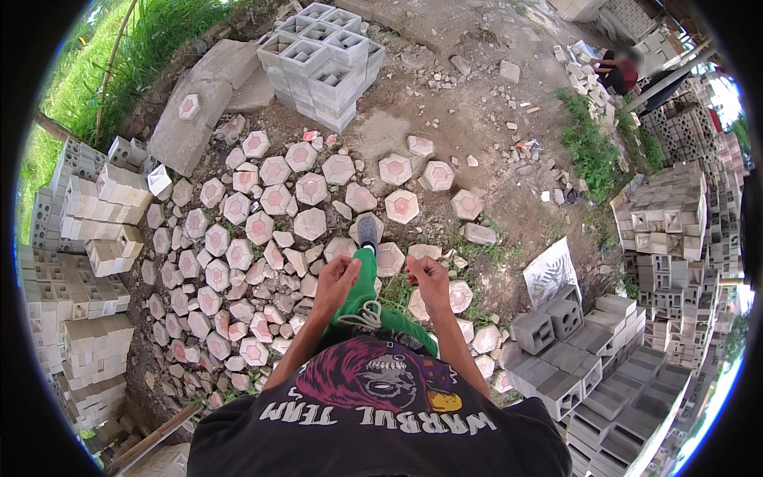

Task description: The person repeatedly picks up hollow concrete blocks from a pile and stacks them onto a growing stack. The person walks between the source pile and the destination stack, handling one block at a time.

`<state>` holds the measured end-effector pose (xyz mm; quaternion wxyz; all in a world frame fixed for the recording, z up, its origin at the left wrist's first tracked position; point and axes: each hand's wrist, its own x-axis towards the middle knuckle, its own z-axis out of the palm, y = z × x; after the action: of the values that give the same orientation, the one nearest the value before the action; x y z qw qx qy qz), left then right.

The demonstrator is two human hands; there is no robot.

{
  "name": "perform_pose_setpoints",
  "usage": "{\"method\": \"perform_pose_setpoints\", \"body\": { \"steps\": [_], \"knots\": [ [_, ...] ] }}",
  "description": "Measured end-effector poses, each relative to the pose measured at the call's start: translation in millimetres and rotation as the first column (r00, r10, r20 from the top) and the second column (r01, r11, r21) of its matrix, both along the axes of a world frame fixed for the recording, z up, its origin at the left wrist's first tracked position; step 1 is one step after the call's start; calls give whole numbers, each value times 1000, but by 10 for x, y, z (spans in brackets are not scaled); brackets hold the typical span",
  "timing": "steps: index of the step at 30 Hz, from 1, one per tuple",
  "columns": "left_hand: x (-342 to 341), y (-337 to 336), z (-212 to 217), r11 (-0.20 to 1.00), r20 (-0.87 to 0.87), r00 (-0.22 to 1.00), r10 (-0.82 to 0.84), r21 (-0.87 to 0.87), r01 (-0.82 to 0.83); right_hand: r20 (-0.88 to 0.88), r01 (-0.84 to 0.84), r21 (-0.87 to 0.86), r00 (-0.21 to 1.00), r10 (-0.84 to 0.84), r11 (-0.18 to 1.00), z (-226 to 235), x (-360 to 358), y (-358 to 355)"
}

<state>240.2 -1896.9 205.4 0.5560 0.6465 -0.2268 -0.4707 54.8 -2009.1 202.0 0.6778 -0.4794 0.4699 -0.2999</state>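
Note:
My left hand [339, 275] hangs in front of my body over my green trousers, its fingers curled in, with nothing visible in it. To its right, my right hand [430, 280] is at about the same height, fingers bent into a loose fist, also with nothing to be seen in it. The two hands are apart and touch nothing. Below them my foot in a grey clog [367, 230] stands on a hexagonal paving block. More hexagonal pavers with pinkish centres, such as one paver [401, 206], lie ahead and to the left.
A stack of grey hollow blocks [322, 67] stands ahead beside a concrete slab [191, 99]. Block stacks rise at left [99, 342] and right [568, 358]. A white sack [551, 273] lies near the right stack. Another person [616, 73] sits at the far right.

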Motion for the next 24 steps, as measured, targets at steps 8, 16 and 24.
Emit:
{"method": "perform_pose_setpoints", "body": {
  "steps": [8, 16, 24],
  "knots": [
    [842, -2292, 219, 981, -5, 994, -108, -162, 106, -37, 131, 22, 991, -130, 991, 7, 659, -1958],
    [1338, -3519, 74, 989, -27, 989, -146, -5, 145, 63, 153, 95, 985, -159, 984, -54, 1127, -3171],
    [1491, -4661, -73, 985, 38, 992, -117, 129, 111, -24, -123, 119, 992, 126, 985, -176, 1555, -4487]
  ]
}}
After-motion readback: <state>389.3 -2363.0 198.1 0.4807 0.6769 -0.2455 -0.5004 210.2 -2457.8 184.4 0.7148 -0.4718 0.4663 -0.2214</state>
